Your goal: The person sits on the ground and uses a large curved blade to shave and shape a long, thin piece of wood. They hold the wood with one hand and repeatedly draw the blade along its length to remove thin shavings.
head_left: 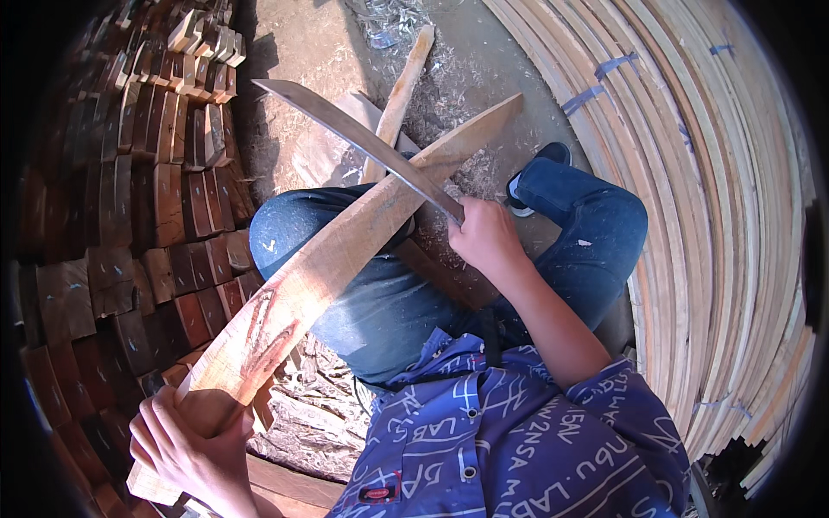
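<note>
My left hand [194,445] grips the lower left end of a long, pale wooden plank [332,255], fingers wrapped round its edge. The plank slants up and away to the right across my left thigh, and its far end narrows to a point. A dark, cracked patch marks its face nearer my left hand. In my right hand [485,233] is a machete [345,134], its handle hidden in the closed fist. Its long blade points up and to the left, crossing over the plank's far part; whether it touches the wood I cannot tell.
Stacked brown wood blocks [108,281] rise along the left. At the right stand long pale boards [691,216], some bound with blue ties. Beyond the plank, a narrower wooden piece [404,91] lies propped. Wood shavings [315,419] cover the ground by my bent left leg [363,324].
</note>
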`<state>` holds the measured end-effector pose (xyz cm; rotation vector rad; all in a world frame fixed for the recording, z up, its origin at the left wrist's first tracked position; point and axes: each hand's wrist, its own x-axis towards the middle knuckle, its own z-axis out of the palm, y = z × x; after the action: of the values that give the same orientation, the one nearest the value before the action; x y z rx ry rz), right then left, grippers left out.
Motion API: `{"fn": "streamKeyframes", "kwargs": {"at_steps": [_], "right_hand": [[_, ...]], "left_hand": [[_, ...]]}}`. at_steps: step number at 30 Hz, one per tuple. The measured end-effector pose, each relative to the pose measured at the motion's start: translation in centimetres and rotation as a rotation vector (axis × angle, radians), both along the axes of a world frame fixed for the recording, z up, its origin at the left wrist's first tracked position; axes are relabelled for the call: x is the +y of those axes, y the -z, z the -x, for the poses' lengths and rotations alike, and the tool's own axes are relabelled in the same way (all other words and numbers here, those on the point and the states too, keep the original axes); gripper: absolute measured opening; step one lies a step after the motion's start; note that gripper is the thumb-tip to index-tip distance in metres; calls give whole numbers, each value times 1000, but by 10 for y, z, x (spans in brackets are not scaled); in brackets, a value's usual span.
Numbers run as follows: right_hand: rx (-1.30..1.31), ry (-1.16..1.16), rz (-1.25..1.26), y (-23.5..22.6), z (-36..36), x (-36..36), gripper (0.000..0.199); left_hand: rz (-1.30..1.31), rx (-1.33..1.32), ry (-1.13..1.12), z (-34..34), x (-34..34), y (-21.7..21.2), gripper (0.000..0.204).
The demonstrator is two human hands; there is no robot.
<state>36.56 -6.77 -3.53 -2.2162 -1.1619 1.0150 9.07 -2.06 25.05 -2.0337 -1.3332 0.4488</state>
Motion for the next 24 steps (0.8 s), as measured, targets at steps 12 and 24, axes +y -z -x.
{"fn": "streamKeyframes", "kwargs": {"at_steps": [12, 24], "right_hand": [[239, -3, 122, 35, -22, 0, 23], [1460, 241, 239, 37, -17, -7, 28]], "left_hand": [[38, -127, -20, 0, 7, 10, 68], [115, -157, -19, 4, 10, 5, 74]]}}
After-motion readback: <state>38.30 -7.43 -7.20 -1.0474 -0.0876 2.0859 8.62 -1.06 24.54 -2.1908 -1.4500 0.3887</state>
